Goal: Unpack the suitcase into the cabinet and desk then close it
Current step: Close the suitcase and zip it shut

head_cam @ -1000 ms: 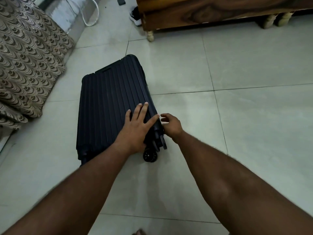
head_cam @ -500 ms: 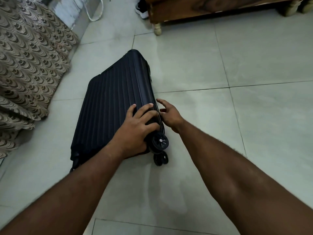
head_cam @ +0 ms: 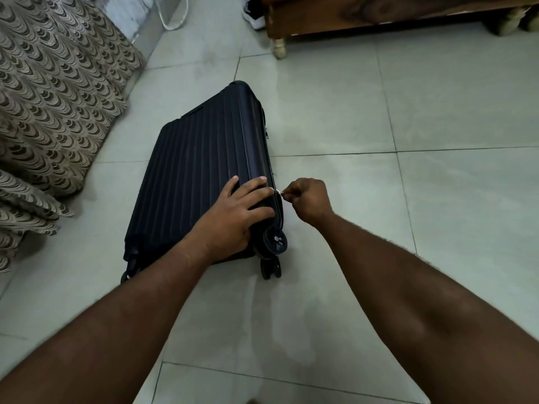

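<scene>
Suitcase [head_cam: 201, 170]: dark, ribbed, lying flat and closed on the tiled floor [head_cam: 408, 112], wheels nearest.
Left hand [head_cam: 233, 220]: fingers spread, pressing the shell's near right corner.
Right hand [head_cam: 306, 199]: curled — pinching the zipper pull [head_cam: 280, 193] on the right edge.

Soft, dim indoor light with a greenish cast falls evenly. The tiled floor [head_cam: 408, 112] carries a faint sheen and only weak shadows. Wide-angle distortion bends the tile lines and stretches both forearms at the bottom edge; focus is sharp.
</scene>
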